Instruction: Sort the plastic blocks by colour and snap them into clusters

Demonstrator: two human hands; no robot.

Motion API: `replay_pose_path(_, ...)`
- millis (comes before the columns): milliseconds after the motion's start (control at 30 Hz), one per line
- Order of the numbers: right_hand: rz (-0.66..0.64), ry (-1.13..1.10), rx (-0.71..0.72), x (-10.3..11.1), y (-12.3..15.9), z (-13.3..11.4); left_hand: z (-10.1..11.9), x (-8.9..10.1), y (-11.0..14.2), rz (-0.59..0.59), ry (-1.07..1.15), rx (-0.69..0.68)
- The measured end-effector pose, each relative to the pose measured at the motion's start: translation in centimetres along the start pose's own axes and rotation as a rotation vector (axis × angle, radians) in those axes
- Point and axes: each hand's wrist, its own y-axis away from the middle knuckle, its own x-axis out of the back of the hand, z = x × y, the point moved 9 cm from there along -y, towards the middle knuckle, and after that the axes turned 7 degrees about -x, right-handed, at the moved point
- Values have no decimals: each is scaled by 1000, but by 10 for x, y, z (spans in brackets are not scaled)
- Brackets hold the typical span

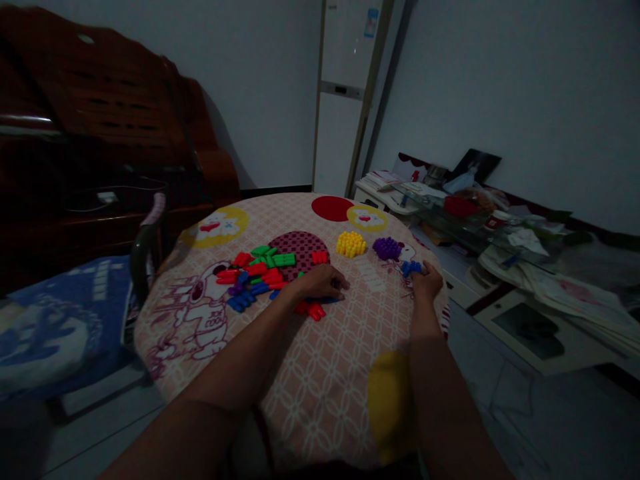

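Note:
My right hand (428,280) is at the right side of the round table, its thumb and fingers closed on blue plastic building blocks (411,268) at the tabletop. Just beyond it sits a tight cluster of purple blocks (387,249), and left of that a cluster of yellow blocks (351,245). Near the table's middle, my left hand (324,281) is low with curled fingers, beside the loose pile. A blue piece (330,300) shows partly under it; whether the fingers grip it is hidden. The pile holds red blocks (257,269), green blocks (284,259) and several blue ones.
A patterned cloth (320,373) covers the table (175,360). To the left are a chair with a blue cushion (65,320) and a wooden bench (110,100). A cluttered glass-topped cabinet (450,213) runs along the right wall. A tall white unit (343,133) stands behind.

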Motion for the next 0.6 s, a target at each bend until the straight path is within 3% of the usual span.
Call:
replay_pose_path(333, -52, 92, 44, 2, 6, -4, 2, 1, 7, -82, -37, 35)
replay_pose_path(600, -112, -43, 68, -8, 7, -8, 2, 3, 9, -100, -95, 40)
